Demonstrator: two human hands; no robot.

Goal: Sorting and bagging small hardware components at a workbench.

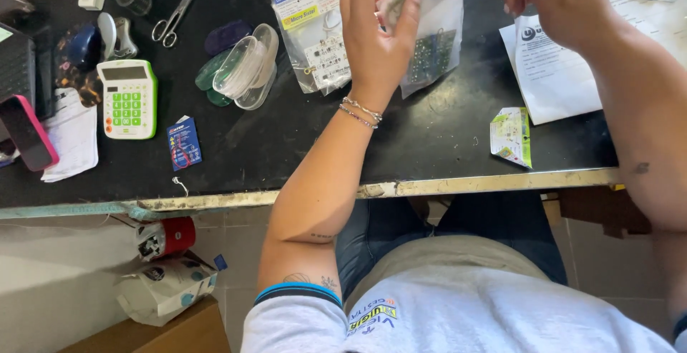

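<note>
Though our right hand (pixel 562 2) is cut off by the top edge, we see its fingers curled loosely, holding nothing we can make out. Our left hand (pixel 377 20) pinches a clear plastic bag (pixel 436 34) by its top, raised over the black tabletop (pixel 429 138); a dark green circuit board (pixel 429 56) shows dimly inside. Just beside it lies a second clear packet with a yellow label (pixel 315 31), its contents hard to read. 2 clear plastic tubs (pixel 247 66) sit nested nearby.
</note>
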